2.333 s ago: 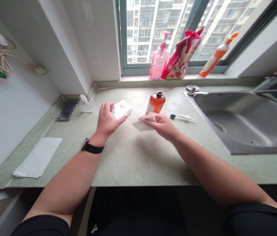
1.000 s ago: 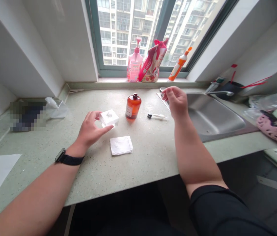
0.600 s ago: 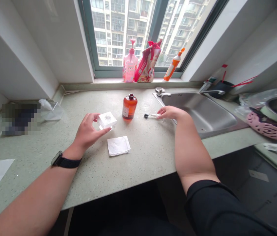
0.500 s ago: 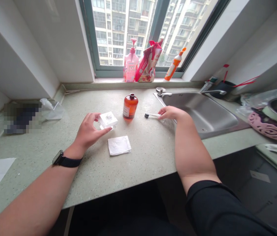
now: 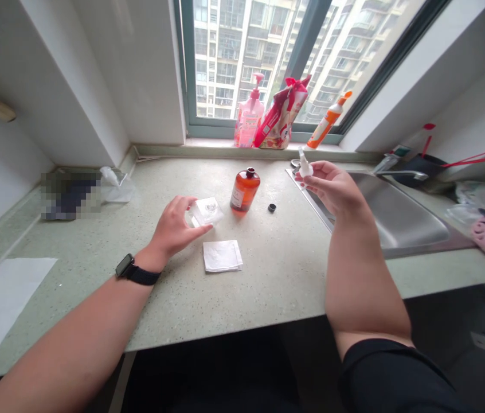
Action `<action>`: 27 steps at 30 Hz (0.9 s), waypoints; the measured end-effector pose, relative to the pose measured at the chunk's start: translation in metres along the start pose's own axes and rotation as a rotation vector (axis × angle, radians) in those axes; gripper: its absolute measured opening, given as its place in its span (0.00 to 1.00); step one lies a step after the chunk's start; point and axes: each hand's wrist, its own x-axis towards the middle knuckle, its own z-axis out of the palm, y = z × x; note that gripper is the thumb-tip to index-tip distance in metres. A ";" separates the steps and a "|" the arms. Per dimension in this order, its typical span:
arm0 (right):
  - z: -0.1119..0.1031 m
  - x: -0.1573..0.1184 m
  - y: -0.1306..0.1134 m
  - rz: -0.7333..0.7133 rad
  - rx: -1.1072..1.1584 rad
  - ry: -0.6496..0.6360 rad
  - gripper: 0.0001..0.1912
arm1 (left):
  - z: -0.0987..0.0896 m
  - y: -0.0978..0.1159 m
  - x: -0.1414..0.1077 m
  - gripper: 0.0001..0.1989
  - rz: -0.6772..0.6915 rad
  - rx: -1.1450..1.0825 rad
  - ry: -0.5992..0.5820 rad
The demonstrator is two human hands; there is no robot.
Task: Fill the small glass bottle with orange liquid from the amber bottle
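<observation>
Pinching small white plastic dropper tip btwn fingers of R hand, held above rim of stainless steel sink. L hand curved round clear square plastic block, grip unclear. Amber glass bottle btwn hands, small black round cap just right of it.

Speckled countertop bears an amber bottle, black cap, folded tissue.

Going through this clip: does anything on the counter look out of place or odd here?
One small thing: a black cap lies loose on the speckled counter, between the amber bottle and the sink, on nothing it could close. The right hand holds up a small white dropper-like piece. No spill shows.
</observation>
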 end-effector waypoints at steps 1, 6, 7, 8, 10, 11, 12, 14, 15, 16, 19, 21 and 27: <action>0.007 -0.002 -0.004 -0.026 0.015 -0.017 0.23 | 0.000 0.001 0.000 0.28 0.005 0.002 0.002; 0.052 -0.009 -0.010 -0.049 0.081 -0.174 0.27 | 0.000 0.005 0.000 0.29 0.020 0.006 0.006; 0.060 -0.011 -0.010 -0.049 0.069 -0.210 0.27 | 0.000 0.006 0.000 0.29 0.021 0.007 0.001; 0.069 -0.013 -0.011 -0.049 0.054 -0.243 0.27 | 0.000 0.006 0.000 0.29 0.021 0.009 0.000; 0.082 -0.017 -0.012 -0.055 0.030 -0.304 0.27 | -0.001 0.006 0.000 0.30 0.019 0.014 -0.001; 0.087 -0.019 -0.013 -0.065 0.026 -0.324 0.26 | -0.001 0.006 0.000 0.30 0.018 0.016 -0.002; 0.091 -0.021 -0.014 -0.081 0.024 -0.335 0.25 | -0.001 0.007 0.000 0.30 0.020 0.017 -0.004; 0.096 -0.025 -0.017 -0.130 0.010 -0.332 0.22 | -0.002 0.007 -0.001 0.30 0.028 0.019 -0.009; 0.098 -0.027 -0.018 -0.157 -0.010 -0.322 0.21 | -0.002 0.008 -0.001 0.30 0.034 0.021 -0.011; 0.100 -0.028 -0.019 -0.184 -0.041 -0.307 0.20 | -0.002 0.008 -0.001 0.30 0.040 0.024 -0.014; 0.103 -0.033 -0.024 -0.278 -0.188 -0.270 0.16 | -0.002 0.009 -0.001 0.31 0.057 0.042 -0.021; 0.106 -0.036 -0.026 -0.350 -0.279 -0.254 0.13 | -0.001 0.010 -0.002 0.31 0.077 0.061 -0.028; 0.115 -0.042 -0.023 -0.490 -0.337 -0.236 0.10 | -0.001 0.014 -0.005 0.32 0.140 0.149 -0.062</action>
